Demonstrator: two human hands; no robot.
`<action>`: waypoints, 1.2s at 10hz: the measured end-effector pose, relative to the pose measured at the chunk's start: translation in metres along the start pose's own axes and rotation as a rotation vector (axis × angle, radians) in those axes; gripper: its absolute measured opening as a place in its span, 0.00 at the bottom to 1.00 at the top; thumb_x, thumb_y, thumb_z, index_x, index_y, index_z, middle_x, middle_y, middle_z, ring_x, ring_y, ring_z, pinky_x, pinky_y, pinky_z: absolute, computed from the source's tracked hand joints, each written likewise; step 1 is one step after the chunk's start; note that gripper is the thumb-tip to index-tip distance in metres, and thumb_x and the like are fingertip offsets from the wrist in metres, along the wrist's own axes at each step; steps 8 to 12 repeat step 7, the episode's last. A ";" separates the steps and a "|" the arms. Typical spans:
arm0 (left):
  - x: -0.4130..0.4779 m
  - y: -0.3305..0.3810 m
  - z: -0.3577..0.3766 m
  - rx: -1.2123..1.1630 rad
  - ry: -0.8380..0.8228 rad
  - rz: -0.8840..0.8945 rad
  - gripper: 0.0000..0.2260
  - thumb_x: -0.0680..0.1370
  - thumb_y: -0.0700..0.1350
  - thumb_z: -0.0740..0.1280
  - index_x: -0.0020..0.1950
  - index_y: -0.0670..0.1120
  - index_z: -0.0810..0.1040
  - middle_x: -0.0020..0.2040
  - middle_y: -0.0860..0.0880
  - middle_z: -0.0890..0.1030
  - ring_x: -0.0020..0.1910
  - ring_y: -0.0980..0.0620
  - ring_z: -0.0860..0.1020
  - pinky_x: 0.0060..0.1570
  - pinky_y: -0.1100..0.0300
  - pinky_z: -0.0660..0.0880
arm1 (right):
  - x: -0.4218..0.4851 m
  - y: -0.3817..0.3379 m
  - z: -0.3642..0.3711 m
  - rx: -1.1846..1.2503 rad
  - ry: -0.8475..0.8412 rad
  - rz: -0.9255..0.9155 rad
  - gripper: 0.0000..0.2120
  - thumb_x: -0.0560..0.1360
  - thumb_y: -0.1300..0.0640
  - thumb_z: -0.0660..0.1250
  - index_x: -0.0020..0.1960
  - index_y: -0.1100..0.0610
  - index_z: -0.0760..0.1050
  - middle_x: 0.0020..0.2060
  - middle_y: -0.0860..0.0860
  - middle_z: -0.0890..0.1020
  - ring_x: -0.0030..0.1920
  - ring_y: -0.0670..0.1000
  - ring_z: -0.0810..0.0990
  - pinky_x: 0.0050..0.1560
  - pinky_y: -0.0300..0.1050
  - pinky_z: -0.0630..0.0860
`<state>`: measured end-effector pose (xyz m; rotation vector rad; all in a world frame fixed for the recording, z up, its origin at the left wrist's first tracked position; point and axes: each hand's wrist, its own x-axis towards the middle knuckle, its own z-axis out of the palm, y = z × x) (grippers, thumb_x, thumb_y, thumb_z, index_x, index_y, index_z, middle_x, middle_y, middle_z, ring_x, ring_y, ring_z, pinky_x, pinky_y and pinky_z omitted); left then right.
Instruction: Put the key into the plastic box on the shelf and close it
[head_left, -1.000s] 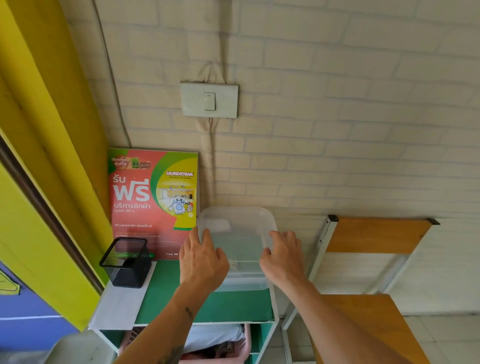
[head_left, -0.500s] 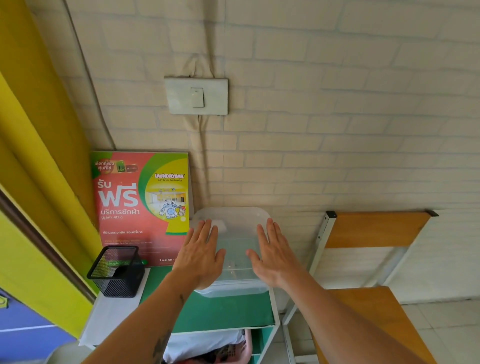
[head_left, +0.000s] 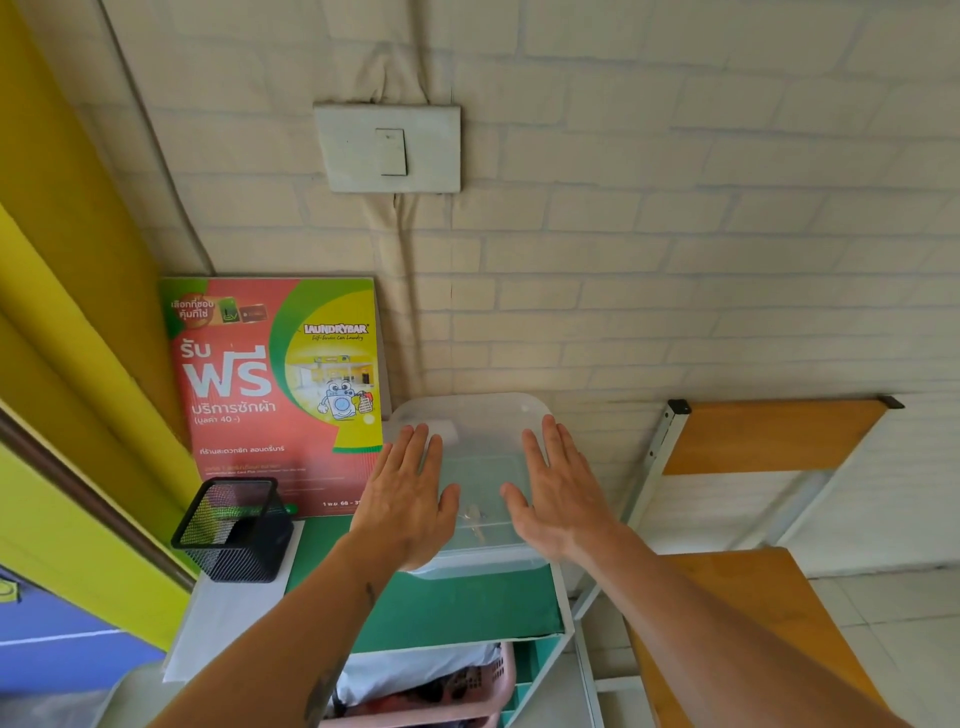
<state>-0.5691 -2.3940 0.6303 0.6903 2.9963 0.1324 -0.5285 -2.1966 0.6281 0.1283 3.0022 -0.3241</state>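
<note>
A clear plastic box (head_left: 480, 447) sits on the green top of the shelf (head_left: 457, 613), against the brick wall, with its translucent lid on top. Through the lid I make out the faint key (head_left: 474, 517) lying near the box's front. My left hand (head_left: 408, 493) lies flat on the left side of the lid, fingers straight and slightly spread. My right hand (head_left: 561, 491) lies flat on the right side in the same way. Neither hand holds anything.
A black mesh pen holder (head_left: 234, 527) stands at the shelf's left. A red laundry poster (head_left: 278, 395) leans on the wall behind it. A pink basket (head_left: 452, 696) sits on the lower shelf. A wooden chair (head_left: 753, 519) stands to the right. A light switch (head_left: 387, 148) is on the wall above.
Both hands went from curled fingers at the lid's front edge to lying flat on top of the lid, further back. The view drifted slightly.
</note>
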 end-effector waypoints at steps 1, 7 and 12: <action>0.000 0.000 0.000 0.027 -0.008 -0.002 0.37 0.74 0.60 0.34 0.79 0.43 0.43 0.80 0.43 0.42 0.79 0.46 0.39 0.78 0.49 0.41 | -0.001 -0.001 0.000 -0.012 -0.003 0.010 0.38 0.79 0.37 0.46 0.79 0.54 0.35 0.77 0.56 0.31 0.78 0.55 0.33 0.78 0.56 0.43; -0.004 0.004 -0.051 -0.030 0.027 0.030 0.27 0.79 0.52 0.55 0.75 0.40 0.59 0.78 0.42 0.59 0.76 0.43 0.58 0.74 0.47 0.59 | -0.036 -0.009 -0.066 0.078 -0.011 0.086 0.38 0.80 0.42 0.55 0.80 0.57 0.40 0.80 0.55 0.40 0.79 0.54 0.41 0.78 0.56 0.45; -0.004 0.004 -0.051 -0.030 0.027 0.030 0.27 0.79 0.52 0.55 0.75 0.40 0.59 0.78 0.42 0.59 0.76 0.43 0.58 0.74 0.47 0.59 | -0.036 -0.009 -0.066 0.078 -0.011 0.086 0.38 0.80 0.42 0.55 0.80 0.57 0.40 0.80 0.55 0.40 0.79 0.54 0.41 0.78 0.56 0.45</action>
